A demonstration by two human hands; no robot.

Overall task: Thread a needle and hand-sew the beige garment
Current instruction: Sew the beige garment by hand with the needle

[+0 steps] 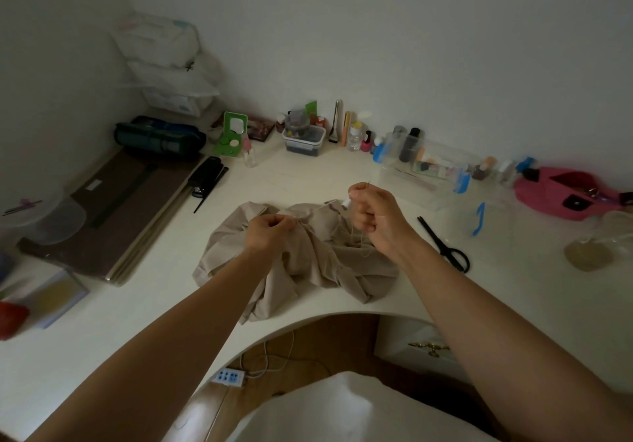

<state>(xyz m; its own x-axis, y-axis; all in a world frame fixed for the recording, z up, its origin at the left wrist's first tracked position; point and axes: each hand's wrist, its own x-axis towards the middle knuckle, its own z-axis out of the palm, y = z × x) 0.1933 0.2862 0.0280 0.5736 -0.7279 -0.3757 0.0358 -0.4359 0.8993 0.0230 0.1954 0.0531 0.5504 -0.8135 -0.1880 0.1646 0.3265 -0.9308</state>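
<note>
A crumpled beige garment point(308, 263) lies on the white desk point(144, 321) in front of me. My left hand point(270, 232) hovers over its upper part with fingers curled, pinching the end of a pale thread point(317, 211). The thread runs taut up and to the right to my right hand point(371, 213). That hand is curled round a small white thread spool point(346, 202), and a thin needle point(367, 186) sticks up from between its fingers. More loose thread hangs below my right hand onto the cloth.
Black scissors point(445, 246) lie right of the garment. A clear plastic box point(424, 174) with blue clips, small bottles point(356, 136) and a pink pouch point(568, 195) line the back. Brown folders point(116, 215), a black comb point(210, 188) and a stapler sit left.
</note>
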